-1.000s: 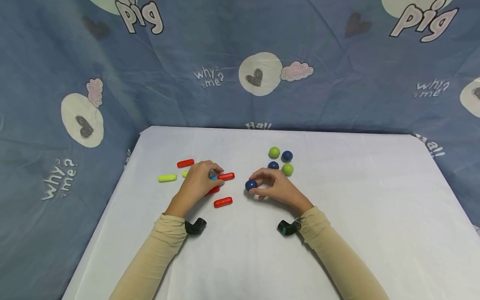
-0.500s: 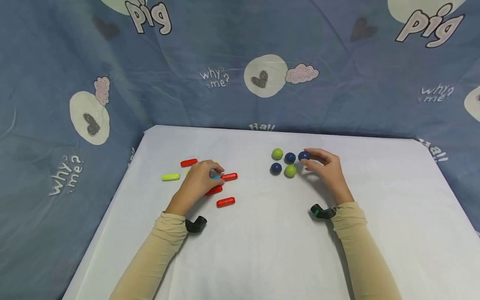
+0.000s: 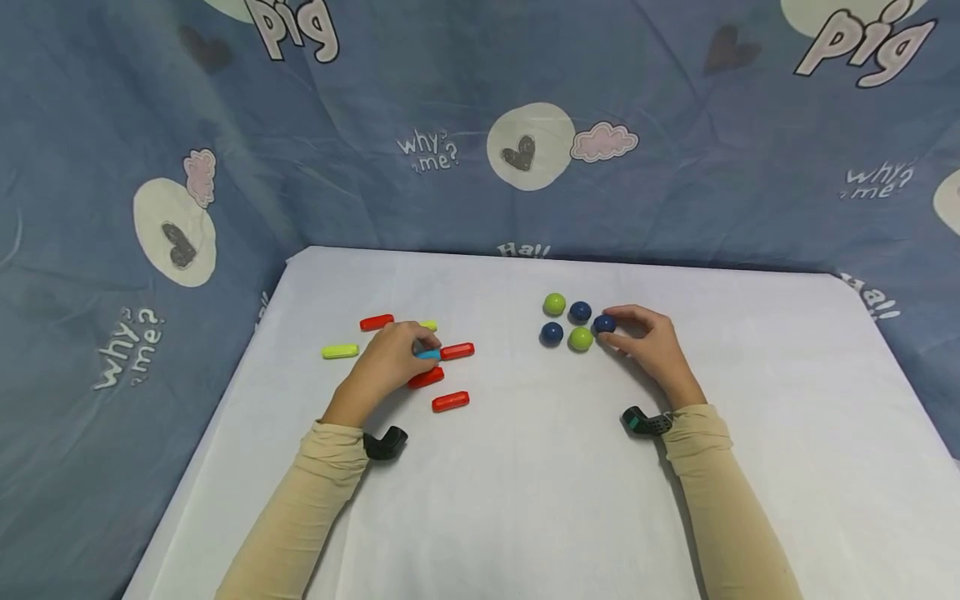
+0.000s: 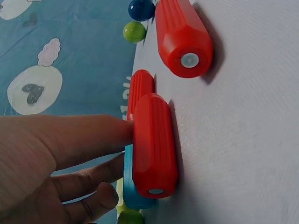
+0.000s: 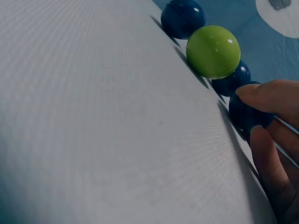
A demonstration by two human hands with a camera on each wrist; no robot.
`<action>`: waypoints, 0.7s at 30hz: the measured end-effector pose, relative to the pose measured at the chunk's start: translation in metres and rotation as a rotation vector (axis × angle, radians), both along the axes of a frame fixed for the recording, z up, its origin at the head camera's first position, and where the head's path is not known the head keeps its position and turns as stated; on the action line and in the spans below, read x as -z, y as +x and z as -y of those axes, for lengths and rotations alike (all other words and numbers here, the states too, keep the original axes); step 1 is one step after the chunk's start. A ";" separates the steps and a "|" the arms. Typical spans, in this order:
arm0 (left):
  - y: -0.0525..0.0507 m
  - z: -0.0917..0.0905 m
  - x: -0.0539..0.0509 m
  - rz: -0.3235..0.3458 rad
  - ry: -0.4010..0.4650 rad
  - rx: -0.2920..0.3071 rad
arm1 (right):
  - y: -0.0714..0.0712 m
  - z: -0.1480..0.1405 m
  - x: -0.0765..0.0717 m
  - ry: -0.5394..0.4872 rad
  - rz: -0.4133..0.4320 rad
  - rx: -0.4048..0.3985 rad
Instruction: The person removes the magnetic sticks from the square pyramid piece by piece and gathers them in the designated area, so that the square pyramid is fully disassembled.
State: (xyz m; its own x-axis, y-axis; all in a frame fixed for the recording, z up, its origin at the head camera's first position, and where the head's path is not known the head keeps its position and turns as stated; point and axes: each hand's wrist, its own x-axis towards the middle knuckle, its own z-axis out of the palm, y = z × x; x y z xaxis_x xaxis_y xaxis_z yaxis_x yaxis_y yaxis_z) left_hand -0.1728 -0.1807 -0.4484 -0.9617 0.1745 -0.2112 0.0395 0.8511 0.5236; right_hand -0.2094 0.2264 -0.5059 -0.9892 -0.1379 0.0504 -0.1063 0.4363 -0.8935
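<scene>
My left hand (image 3: 392, 358) curls over a blue magnetic stick (image 3: 428, 355), thumb and fingers on either side of it. One end of that stick meets a red stick (image 3: 457, 351); another red stick (image 3: 426, 377) lies just below, covering part of the blue one in the left wrist view. My right hand (image 3: 651, 344) pinches a dark blue ball (image 3: 604, 324) between thumb and fingers at the right side of a ball group. Beside it are a green ball (image 3: 581, 339) and a second blue ball (image 3: 580, 312).
Another green ball (image 3: 554, 304) and blue ball (image 3: 551, 334) complete the group's left side. Loose red sticks (image 3: 377, 322) (image 3: 451, 402) and yellow-green sticks (image 3: 340, 352) (image 3: 428, 326) surround my left hand. Patterned blue cloth (image 3: 360, 192) hangs behind the white table (image 3: 510, 483).
My right hand has carried the blue ball right and away from me to the other balls, then slightly nearer them. My left hand stays about the blue stick, shifting slightly left to reveal more of it.
</scene>
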 end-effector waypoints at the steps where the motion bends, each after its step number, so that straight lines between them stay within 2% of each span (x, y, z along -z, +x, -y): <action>1: 0.000 0.000 0.001 0.000 0.000 0.001 | 0.001 0.001 -0.001 0.002 0.006 -0.002; 8: 0.000 0.000 0.004 -0.018 -0.016 0.000 | 0.014 0.010 -0.026 -0.007 0.016 -0.021; 21: -0.001 -0.003 0.008 -0.081 -0.006 0.019 | 0.017 0.013 -0.035 -0.023 0.011 -0.029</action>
State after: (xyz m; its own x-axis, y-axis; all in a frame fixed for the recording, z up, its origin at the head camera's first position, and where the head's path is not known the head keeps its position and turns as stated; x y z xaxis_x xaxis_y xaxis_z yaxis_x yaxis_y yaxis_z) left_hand -0.1737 -0.1775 -0.4567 -0.9721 0.1920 -0.1344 0.0976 0.8530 0.5127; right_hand -0.1928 0.2134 -0.4713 -0.9852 -0.1657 0.0434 -0.1093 0.4128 -0.9043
